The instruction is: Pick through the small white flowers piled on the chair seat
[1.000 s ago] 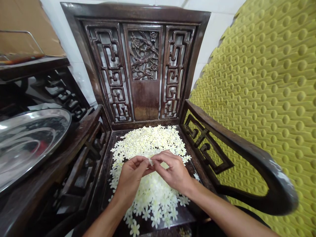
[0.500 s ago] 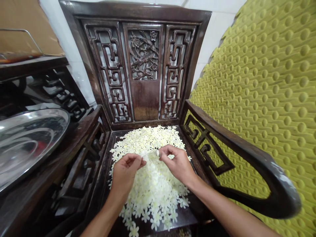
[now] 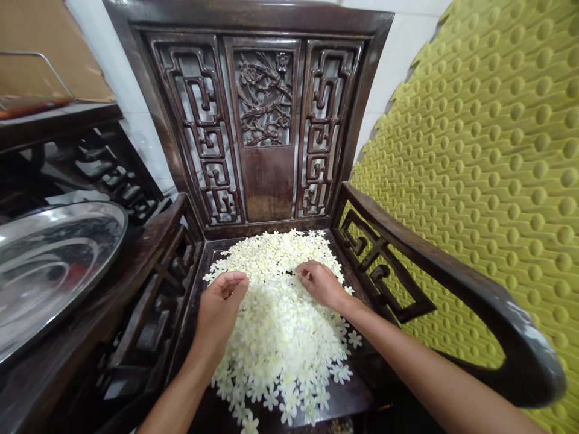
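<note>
My right fingers point(image 3: 307, 272) pinch together on the heap of small cream blossoms point(image 3: 275, 319), on what I cannot tell, left fingers point(image 3: 233, 280) loosely open — most blossoms remain mounded on the carved chair's seat point(image 3: 348, 395), none visibly on the steel tray point(image 3: 67, 212)

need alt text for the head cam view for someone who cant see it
A left hand and a right hand are over a heap of small white star-shaped flowers piled on the seat of a dark carved wooden armchair. A steel tray sits to the left, and a yellow-green dimpled foam mat stands to the right.
</note>
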`<act>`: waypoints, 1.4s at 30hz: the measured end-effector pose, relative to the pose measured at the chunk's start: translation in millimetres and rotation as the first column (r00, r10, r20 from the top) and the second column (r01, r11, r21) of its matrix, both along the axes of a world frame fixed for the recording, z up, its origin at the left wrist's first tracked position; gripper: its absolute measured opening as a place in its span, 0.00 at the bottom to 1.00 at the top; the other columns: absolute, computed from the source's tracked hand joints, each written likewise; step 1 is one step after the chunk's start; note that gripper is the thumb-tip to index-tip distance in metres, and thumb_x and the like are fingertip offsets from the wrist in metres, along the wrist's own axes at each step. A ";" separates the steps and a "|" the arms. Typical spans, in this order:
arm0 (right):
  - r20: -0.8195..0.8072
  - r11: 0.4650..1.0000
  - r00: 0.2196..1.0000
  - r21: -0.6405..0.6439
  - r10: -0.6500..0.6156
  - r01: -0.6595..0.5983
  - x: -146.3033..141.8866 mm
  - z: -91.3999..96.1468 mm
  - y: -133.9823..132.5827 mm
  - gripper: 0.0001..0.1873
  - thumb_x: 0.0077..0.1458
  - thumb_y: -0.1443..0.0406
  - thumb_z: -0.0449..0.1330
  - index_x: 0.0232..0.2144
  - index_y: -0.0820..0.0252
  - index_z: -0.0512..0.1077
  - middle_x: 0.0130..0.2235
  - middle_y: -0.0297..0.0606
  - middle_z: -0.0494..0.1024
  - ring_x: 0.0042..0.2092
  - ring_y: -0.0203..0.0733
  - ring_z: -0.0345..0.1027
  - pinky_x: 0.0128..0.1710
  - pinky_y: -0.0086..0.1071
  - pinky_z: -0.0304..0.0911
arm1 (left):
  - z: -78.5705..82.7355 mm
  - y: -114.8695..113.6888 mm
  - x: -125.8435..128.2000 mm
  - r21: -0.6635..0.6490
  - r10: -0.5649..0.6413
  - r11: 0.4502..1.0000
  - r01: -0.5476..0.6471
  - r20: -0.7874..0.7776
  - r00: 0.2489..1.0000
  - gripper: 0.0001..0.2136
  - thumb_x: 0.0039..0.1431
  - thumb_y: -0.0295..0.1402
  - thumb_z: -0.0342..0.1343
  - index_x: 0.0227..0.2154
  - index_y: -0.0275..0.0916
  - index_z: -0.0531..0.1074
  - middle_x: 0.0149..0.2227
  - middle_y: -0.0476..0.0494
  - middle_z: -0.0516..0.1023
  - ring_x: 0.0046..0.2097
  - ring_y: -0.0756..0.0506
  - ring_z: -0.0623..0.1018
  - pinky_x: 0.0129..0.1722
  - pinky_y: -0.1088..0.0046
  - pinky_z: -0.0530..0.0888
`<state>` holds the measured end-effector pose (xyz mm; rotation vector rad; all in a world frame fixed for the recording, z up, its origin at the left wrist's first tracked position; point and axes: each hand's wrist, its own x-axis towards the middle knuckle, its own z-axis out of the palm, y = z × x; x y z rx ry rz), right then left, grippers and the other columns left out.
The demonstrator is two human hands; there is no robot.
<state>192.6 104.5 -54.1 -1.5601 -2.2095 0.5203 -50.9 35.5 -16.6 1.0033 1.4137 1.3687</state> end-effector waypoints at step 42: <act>-0.606 0.994 0.788 0.043 0.104 -0.099 -36.3 47.5 -76.8 0.07 0.61 0.64 0.61 0.38 0.55 0.79 0.35 0.36 0.79 0.33 0.37 0.69 0.34 0.31 0.64 | -3.6 -22.2 40.9 0.062 -0.270 0.960 0.274 -0.067 0.961 0.09 0.57 0.33 0.62 0.39 0.37 0.81 0.34 0.43 0.85 0.37 0.43 0.82 0.38 0.69 0.78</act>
